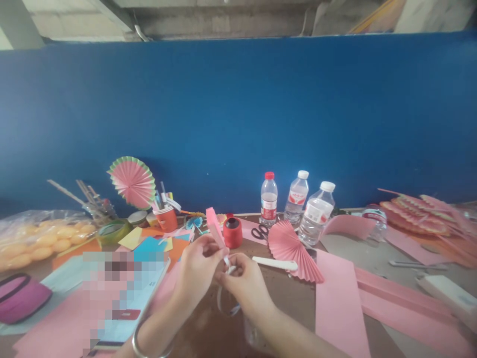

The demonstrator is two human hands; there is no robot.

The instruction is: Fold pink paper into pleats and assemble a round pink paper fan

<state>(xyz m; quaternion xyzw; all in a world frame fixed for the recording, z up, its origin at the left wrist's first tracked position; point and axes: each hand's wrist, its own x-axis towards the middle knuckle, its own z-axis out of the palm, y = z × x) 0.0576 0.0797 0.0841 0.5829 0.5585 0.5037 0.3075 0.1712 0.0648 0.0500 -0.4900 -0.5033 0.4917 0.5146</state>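
Observation:
My left hand (201, 263) is closed round a narrow folded pink paper (215, 224), which stands up above the fingers. Thumb and fingers of my right hand (246, 281) pinch a thin white strip (231, 269) at the paper's lower end. Below the hands hangs a pale loop (219, 303), perhaps part of that strip; I cannot tell its material. Just behind the hands is a red, round object with a dark top (233, 232). A white-handled cutter (275, 263) lies to the right of my right hand, touching a pleated pink paper fan (290, 248).
Three bottles (269, 199) stand by the blue wall (238, 109), near black scissors (260, 231). Pink paper sheets (339, 298) lie on the right. Left are a red cup of pens (166, 218), a round paper fan (132, 182) and a bag of yellow balls (44, 243).

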